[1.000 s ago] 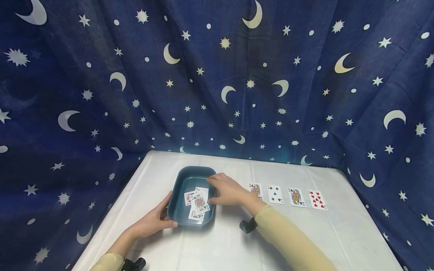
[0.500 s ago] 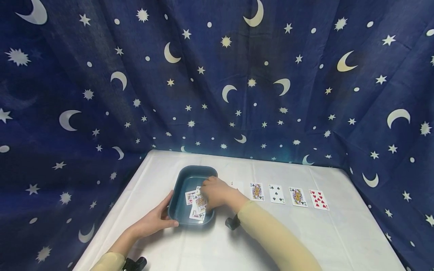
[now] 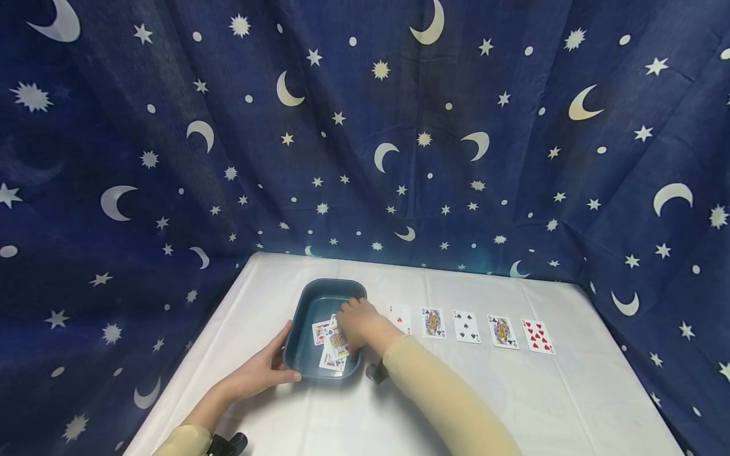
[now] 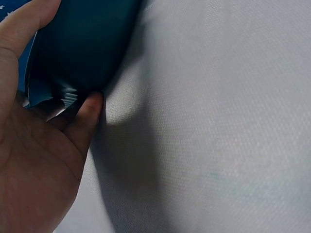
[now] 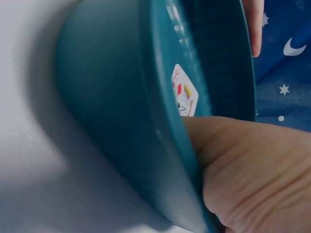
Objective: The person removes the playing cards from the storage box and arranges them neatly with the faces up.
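Observation:
A teal plastic bin (image 3: 304, 370) stands on the white-covered table with several face-up playing cards (image 3: 338, 344) overlapping inside it. My left hand (image 3: 259, 370) grips the bin at its near left corner, with the thumb on the front wall and the fingers along the left side. Over the right rim my right hand (image 3: 360, 325) reaches down into the bin at the cards. Its fingertips are hidden, so I cannot tell whether they pinch a card. In the right wrist view a red-marked card (image 5: 184, 91) lies on the bin floor beyond that hand.
Right of the bin runs a spaced row of face-up cards: a low heart card (image 3: 400, 318), a face card (image 3: 433, 323), a spade card (image 3: 467, 327), another face card (image 3: 503, 332) and a red heart card (image 3: 538, 335). A blue star-and-moon curtain (image 3: 365, 158) hangs behind the table.
My right hand has moved from above the right rim down into the bin, over the cards. The heart card beside the bin has come into view. My left hand stays put.

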`<move>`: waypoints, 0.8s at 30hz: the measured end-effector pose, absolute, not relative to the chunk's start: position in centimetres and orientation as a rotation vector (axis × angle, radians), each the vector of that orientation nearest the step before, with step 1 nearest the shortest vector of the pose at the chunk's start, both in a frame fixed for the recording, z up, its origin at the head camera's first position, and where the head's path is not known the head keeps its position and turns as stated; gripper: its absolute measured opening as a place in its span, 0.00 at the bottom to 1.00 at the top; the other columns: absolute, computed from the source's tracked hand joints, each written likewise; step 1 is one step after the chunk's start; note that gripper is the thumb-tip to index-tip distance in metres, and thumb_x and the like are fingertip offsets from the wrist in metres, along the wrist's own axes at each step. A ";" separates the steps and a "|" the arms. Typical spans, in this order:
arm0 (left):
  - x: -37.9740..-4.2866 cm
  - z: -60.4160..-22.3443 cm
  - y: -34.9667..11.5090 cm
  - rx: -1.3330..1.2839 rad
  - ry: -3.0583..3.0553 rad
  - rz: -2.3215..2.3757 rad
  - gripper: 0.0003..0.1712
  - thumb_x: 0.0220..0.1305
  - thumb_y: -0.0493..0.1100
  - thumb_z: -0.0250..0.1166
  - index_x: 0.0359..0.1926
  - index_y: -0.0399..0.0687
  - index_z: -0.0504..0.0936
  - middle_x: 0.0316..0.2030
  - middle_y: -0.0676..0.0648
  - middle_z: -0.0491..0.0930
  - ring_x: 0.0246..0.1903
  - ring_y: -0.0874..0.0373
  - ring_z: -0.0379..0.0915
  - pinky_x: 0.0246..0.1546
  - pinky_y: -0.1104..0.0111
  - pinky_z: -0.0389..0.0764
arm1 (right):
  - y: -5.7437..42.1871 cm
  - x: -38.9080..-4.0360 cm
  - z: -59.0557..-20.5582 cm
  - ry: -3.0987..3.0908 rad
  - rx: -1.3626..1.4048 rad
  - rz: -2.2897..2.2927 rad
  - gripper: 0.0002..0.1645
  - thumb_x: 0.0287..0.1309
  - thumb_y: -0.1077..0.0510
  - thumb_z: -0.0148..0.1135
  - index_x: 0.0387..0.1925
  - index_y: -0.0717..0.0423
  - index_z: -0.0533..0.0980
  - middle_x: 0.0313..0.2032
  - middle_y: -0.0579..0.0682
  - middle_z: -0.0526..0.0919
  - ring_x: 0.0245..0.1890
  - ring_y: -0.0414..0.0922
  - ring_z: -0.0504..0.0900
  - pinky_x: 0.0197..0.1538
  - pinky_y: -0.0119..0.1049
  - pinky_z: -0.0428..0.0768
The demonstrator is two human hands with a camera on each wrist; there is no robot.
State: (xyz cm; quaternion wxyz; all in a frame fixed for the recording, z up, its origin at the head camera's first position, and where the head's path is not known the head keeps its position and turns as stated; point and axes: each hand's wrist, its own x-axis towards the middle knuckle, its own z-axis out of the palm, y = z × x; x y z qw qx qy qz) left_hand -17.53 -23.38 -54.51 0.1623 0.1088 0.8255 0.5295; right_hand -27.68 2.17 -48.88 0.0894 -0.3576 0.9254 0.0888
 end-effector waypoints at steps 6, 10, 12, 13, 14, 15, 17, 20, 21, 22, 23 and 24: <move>-17.5 -54.4 -23.3 0.322 2.348 1.520 0.68 0.59 0.45 0.78 0.83 0.54 0.36 0.80 0.33 0.37 0.72 0.30 0.55 0.64 0.53 0.74 | 2.0 -27.8 -49.3 2.760 -1.073 0.265 0.55 0.28 0.36 0.87 0.61 0.49 0.77 0.55 0.45 0.80 0.58 0.45 0.73 0.69 0.44 0.69; -17.5 -54.5 -23.4 0.345 2.343 1.528 0.68 0.59 0.44 0.77 0.83 0.54 0.36 0.80 0.32 0.37 0.72 0.30 0.56 0.64 0.54 0.74 | 2.1 -27.9 -49.4 2.751 -1.083 0.253 0.54 0.28 0.36 0.87 0.61 0.49 0.77 0.54 0.45 0.79 0.56 0.44 0.73 0.69 0.43 0.69; -17.5 -54.6 -23.5 0.359 2.338 1.535 0.67 0.60 0.44 0.77 0.83 0.54 0.35 0.80 0.32 0.36 0.72 0.30 0.56 0.64 0.54 0.74 | 2.1 -28.0 -49.4 2.747 -1.087 0.250 0.53 0.28 0.36 0.87 0.60 0.48 0.77 0.54 0.44 0.79 0.55 0.44 0.73 0.68 0.43 0.69; -17.5 -54.6 -23.5 0.363 2.338 1.536 0.67 0.60 0.44 0.77 0.83 0.54 0.35 0.80 0.32 0.36 0.72 0.30 0.56 0.64 0.54 0.74 | 2.1 -28.0 -49.4 2.745 -1.087 0.247 0.53 0.28 0.36 0.87 0.60 0.48 0.77 0.53 0.44 0.79 0.55 0.44 0.72 0.68 0.43 0.69; -17.5 -54.6 -23.5 0.366 2.337 1.538 0.67 0.60 0.44 0.77 0.83 0.54 0.35 0.80 0.32 0.36 0.72 0.30 0.56 0.64 0.54 0.74 | 2.1 -28.1 -49.4 2.743 -1.086 0.239 0.52 0.28 0.36 0.87 0.59 0.48 0.77 0.53 0.44 0.79 0.55 0.44 0.72 0.68 0.43 0.69; -17.5 -54.6 -23.5 0.367 2.335 1.540 0.67 0.60 0.44 0.77 0.83 0.54 0.35 0.80 0.33 0.36 0.72 0.30 0.56 0.65 0.54 0.73 | 2.1 -28.1 -49.5 2.741 -1.085 0.236 0.52 0.28 0.37 0.87 0.59 0.47 0.77 0.53 0.44 0.79 0.55 0.44 0.72 0.69 0.44 0.69; -17.5 -54.6 -23.5 0.365 2.336 1.536 0.67 0.60 0.44 0.77 0.83 0.54 0.35 0.80 0.33 0.36 0.72 0.31 0.56 0.65 0.54 0.73 | 2.1 -28.2 -49.6 2.737 -1.083 0.229 0.52 0.28 0.37 0.87 0.59 0.47 0.77 0.53 0.44 0.78 0.56 0.44 0.73 0.68 0.43 0.69; -17.5 -54.6 -23.5 0.356 2.344 1.527 0.68 0.59 0.45 0.77 0.83 0.54 0.35 0.80 0.33 0.37 0.72 0.31 0.57 0.64 0.54 0.74 | 2.1 -28.2 -49.8 2.737 -1.083 0.227 0.51 0.28 0.37 0.87 0.58 0.47 0.77 0.52 0.44 0.79 0.54 0.44 0.73 0.66 0.41 0.71; -17.5 -54.6 -23.5 0.355 2.346 1.525 0.68 0.59 0.45 0.77 0.83 0.55 0.35 0.80 0.33 0.38 0.72 0.31 0.57 0.64 0.54 0.74 | 2.1 -28.3 -49.8 2.738 -1.085 0.232 0.51 0.28 0.37 0.87 0.58 0.47 0.77 0.51 0.44 0.79 0.53 0.43 0.73 0.64 0.40 0.71; -17.5 -54.6 -23.5 0.353 2.348 1.523 0.68 0.59 0.45 0.78 0.83 0.55 0.35 0.80 0.33 0.38 0.72 0.31 0.57 0.64 0.54 0.74 | 2.1 -28.3 -49.9 2.738 -1.085 0.232 0.50 0.28 0.37 0.87 0.57 0.47 0.77 0.50 0.43 0.78 0.52 0.43 0.73 0.63 0.40 0.72; -17.5 -54.6 -23.5 0.352 2.351 1.521 0.68 0.59 0.45 0.78 0.83 0.55 0.36 0.80 0.33 0.38 0.71 0.31 0.58 0.64 0.54 0.75 | 2.1 -28.3 -49.9 2.739 -1.086 0.232 0.50 0.27 0.37 0.87 0.56 0.47 0.78 0.49 0.43 0.78 0.51 0.42 0.72 0.62 0.39 0.72; -17.5 -54.6 -23.5 0.351 2.350 1.524 0.68 0.59 0.45 0.78 0.83 0.55 0.36 0.80 0.33 0.38 0.71 0.31 0.58 0.64 0.54 0.74 | 2.1 -28.3 -49.9 2.739 -1.086 0.230 0.50 0.27 0.37 0.87 0.56 0.47 0.78 0.49 0.43 0.78 0.50 0.42 0.72 0.61 0.39 0.72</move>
